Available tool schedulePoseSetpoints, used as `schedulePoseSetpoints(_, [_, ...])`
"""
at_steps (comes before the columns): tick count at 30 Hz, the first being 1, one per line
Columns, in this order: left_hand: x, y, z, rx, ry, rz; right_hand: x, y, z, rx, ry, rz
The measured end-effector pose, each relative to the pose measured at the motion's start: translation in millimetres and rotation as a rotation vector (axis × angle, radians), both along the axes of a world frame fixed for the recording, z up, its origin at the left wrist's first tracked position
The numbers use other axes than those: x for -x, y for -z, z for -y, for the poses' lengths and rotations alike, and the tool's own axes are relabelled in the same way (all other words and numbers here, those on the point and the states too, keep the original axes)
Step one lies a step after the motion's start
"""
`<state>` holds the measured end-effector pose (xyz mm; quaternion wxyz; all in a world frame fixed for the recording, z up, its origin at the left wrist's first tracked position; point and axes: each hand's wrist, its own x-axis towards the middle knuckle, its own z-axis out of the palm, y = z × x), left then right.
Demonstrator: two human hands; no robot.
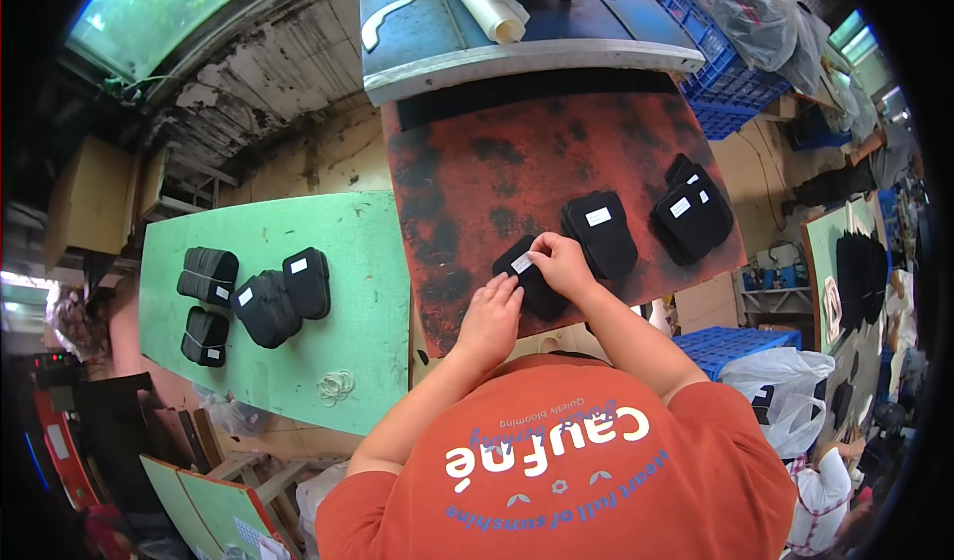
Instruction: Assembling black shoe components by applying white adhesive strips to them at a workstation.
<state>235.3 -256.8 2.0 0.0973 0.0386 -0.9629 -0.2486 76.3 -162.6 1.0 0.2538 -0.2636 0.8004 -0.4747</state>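
L hand (490, 314) palm-down, fingers (507, 289) extended — R hand (562, 265) curled, prob. pinching; both forearms (425, 404) angled inward.

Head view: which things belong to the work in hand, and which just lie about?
Likely in the work:
black stack at left hand and right hand
its white label
next labelled stack
rightmost black pile on the red board

Probably lying about:
white curved piece
pale roll
clear plastic bag

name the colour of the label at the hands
White label, showing best in the head view.
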Motion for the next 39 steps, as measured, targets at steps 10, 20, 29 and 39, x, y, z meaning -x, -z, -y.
schedulePoseSetpoints(10, [-0.6, 9.9, -2.0, 0.002, 0.032, 0.125, -0.7, 8.1, 6.8, -0.174, 0.023, -0.084])
schedulePoseSetpoints(20, [9.0, -9.6, 0.7, 0.114, 0.072, 0.212, -2.0, 7.9, 7.2, -0.175, 0.057, -0.113])
schedulePoseSetpoints(29, [11.0, -10.7, 2.9, 0.142, 0.101, 0.223, -4.3, 0.1, 14.6, -0.276, 0.158, -0.297])
schedulePoseSetpoints(39, [1.8, 6.9, 14.0, -1.356, -0.396, -0.087, -7.0, -55.8, -1.1, -0.103, 0.091, -0.153])
